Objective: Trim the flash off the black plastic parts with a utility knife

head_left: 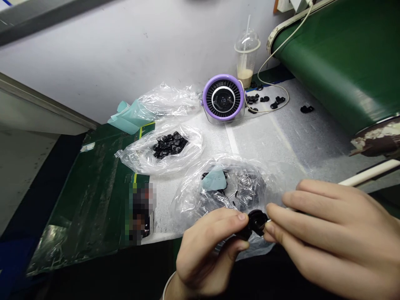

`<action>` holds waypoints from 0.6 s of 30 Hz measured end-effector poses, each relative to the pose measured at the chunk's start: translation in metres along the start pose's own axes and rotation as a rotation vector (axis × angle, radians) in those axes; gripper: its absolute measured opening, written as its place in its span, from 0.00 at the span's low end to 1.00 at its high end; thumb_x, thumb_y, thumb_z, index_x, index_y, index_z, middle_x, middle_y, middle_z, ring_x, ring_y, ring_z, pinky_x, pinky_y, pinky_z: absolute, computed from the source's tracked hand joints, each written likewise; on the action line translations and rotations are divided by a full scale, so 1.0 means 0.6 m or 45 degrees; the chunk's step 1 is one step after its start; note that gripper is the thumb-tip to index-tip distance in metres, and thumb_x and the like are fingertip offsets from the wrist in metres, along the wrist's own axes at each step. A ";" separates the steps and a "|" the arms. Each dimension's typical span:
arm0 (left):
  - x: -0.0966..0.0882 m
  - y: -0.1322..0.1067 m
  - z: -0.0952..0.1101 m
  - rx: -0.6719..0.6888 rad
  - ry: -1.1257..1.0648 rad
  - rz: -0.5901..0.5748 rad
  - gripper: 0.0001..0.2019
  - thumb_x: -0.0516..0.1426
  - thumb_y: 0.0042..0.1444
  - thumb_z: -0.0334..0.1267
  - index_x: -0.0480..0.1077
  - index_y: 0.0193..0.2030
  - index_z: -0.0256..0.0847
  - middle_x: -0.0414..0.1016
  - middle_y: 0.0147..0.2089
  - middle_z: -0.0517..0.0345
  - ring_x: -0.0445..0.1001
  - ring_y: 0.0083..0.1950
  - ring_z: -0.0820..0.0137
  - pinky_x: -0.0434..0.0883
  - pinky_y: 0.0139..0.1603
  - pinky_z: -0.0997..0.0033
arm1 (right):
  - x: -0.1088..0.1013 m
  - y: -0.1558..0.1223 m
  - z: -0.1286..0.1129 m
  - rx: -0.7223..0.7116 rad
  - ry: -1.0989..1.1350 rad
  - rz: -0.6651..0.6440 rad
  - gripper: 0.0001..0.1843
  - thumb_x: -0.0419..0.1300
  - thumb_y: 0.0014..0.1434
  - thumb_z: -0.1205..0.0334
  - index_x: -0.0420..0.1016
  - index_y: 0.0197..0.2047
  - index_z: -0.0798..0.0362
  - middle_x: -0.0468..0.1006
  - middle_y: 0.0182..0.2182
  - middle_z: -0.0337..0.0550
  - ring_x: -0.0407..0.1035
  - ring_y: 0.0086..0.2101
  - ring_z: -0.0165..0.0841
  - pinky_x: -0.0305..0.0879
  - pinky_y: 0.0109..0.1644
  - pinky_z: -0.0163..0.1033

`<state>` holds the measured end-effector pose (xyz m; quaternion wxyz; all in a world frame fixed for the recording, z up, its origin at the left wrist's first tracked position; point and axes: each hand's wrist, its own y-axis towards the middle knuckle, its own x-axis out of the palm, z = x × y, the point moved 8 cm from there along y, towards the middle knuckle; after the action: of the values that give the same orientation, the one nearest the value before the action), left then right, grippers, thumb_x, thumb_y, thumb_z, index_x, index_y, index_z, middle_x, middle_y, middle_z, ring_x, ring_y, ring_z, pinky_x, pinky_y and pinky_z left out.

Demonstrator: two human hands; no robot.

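Here, a round black plastic part (pixel 256 222) sits pinched between the fingers of the bare left hand (pixel 209 250) and bare right hand (pixel 331 237), above a crumpled clear plastic bag (pixel 225 196) by the near edge of the white surface (pixel 268 141).

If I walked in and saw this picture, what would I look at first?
Your eye would jump to the round purple desk fan at the top middle. Next comes the big green conveyor belt in the top right corner. At the bottom, the left hand and right hand hold a small black plastic part between them.
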<state>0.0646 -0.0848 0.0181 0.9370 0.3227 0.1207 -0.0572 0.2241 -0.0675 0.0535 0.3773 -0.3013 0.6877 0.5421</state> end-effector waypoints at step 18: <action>0.004 0.006 0.006 -0.026 0.047 0.015 0.14 0.63 0.66 0.29 0.76 0.58 0.32 0.84 0.45 0.49 0.84 0.43 0.68 0.83 0.44 0.73 | 0.000 0.020 0.009 0.074 0.003 -0.042 0.12 0.64 0.63 0.66 0.71 0.27 0.51 0.80 0.34 0.48 0.62 0.29 0.36 0.54 0.31 0.47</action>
<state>0.0682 -0.0844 0.0224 0.9382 0.3148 0.1366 -0.0447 0.2151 -0.0594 0.0592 0.3937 -0.3022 0.6987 0.5152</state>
